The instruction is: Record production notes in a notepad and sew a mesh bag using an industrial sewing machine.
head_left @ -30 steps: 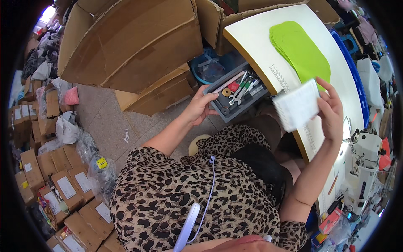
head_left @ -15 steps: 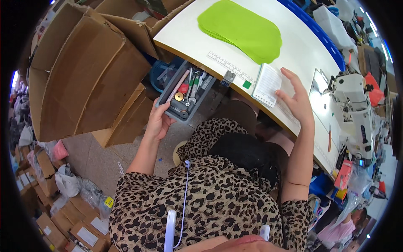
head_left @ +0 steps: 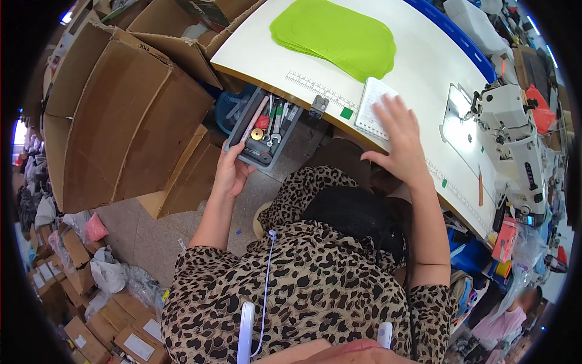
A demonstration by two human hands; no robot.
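Both the left hand (head_left: 229,172) and the right hand (head_left: 399,141) are reaching forward. Nearer, the left is gripping the front of a grey drawer (head_left: 268,167), which is jutting out beneath the table (head_left: 418,67) and holding spanners (head_left: 274,139). Farther off, the right is spreading open over one side of a spiral notebook (head_left: 370,103); whether it is touching, I cannot tell. A second ago it was gripping that notebook; now the notebook is lying near the table's front edge, freeing the hand. Beyond, green sheets (head_left: 333,36) are lying stacked.
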